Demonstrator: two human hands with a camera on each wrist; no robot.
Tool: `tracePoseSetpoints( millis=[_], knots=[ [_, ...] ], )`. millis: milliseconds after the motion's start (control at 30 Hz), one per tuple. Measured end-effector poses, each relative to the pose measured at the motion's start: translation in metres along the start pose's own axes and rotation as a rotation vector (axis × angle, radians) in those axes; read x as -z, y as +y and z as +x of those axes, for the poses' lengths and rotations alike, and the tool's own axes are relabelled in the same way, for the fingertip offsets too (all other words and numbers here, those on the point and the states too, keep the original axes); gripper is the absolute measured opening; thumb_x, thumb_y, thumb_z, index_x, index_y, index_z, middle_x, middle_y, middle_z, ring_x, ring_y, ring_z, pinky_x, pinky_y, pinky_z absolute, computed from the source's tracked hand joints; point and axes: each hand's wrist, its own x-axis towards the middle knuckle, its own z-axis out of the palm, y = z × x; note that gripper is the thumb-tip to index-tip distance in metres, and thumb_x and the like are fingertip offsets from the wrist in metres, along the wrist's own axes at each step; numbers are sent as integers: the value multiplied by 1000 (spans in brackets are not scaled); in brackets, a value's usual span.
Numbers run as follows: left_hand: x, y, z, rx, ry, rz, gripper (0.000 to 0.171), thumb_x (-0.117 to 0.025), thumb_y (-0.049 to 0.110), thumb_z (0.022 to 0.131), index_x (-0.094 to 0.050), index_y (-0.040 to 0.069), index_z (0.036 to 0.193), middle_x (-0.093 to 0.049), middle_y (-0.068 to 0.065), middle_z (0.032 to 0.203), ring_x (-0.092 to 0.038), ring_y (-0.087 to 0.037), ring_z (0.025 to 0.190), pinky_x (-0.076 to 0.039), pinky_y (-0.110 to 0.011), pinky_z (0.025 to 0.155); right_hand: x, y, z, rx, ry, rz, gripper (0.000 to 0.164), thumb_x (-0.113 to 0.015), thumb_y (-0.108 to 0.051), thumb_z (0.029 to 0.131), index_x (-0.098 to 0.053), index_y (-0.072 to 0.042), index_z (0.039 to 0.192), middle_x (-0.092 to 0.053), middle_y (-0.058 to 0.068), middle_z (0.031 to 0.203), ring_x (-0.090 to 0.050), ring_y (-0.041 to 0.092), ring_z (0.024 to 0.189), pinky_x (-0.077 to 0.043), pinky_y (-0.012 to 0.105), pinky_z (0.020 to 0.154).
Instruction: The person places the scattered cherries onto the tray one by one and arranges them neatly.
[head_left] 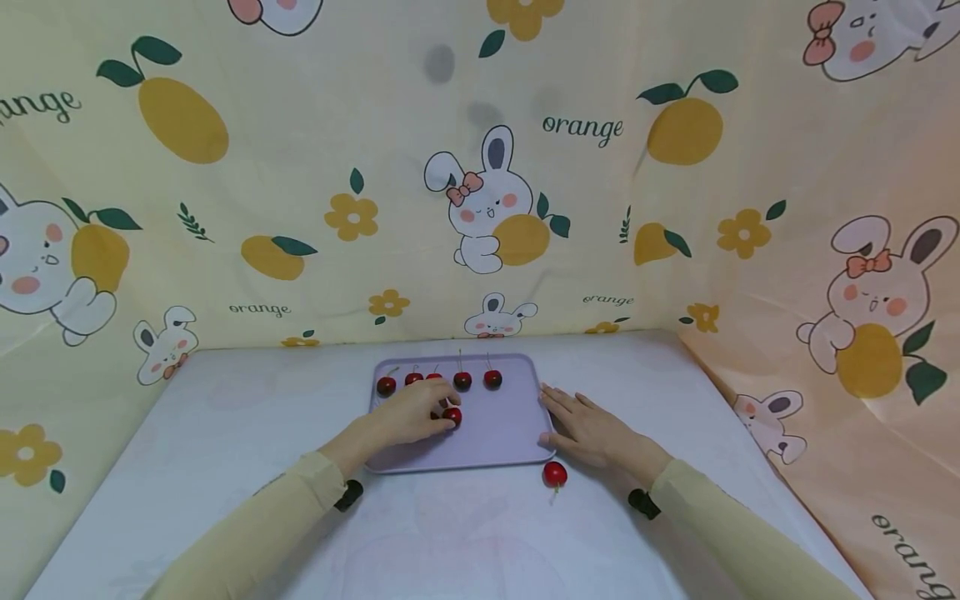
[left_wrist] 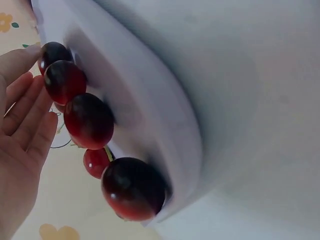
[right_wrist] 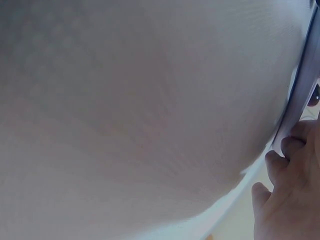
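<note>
My left hand reaches over a pale purple tray. Its thumb and forefinger pinch a dark red cherry on the tray. In the left wrist view the thumb meets that cherry at the far end of a line of dark cherries; the head view mostly hides this line behind the hand. Along the tray's back edge lies a row of cherries with stems, including one cherry at its right end. My right hand lies with extended fingers against the tray's right rim.
A single bright red cherry with its stem lies on the white tabletop, just outside the tray's front right corner. Printed cloth with rabbits and oranges hangs behind the table and along its sides.
</note>
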Motion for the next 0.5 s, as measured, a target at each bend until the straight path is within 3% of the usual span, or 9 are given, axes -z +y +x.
tracePoseSetpoints(
  millis=[233,367,500],
  knots=[
    [7,14,-4,-8,42,-16,30,-77,19,95,-70,8,122,-69,-5,118,-68,-19,101,-58,-34,87,0,0,0,-4,-7,-9,85,-46,-64,104,-27,-6,164,-23,12,171,-26,32,156,-20,55,126],
    [9,31,-5,-55,42,-42,28,-73,20,99,-69,8,123,-69,-7,119,-66,-22,106,-57,-37,92,0,1,0,-1,-9,-9,86,-46,-64,104,-27,-6,164,-23,12,171,-26,32,156,-20,55,125],
    [5,50,-3,-108,21,-25,26,-72,22,100,-69,12,124,-70,-3,118,-67,-20,105,-57,-32,91,1,0,0,-1,-10,-8,85,-46,-64,104,-28,-7,164,-23,11,171,-26,31,156,-20,55,125]
  ],
)
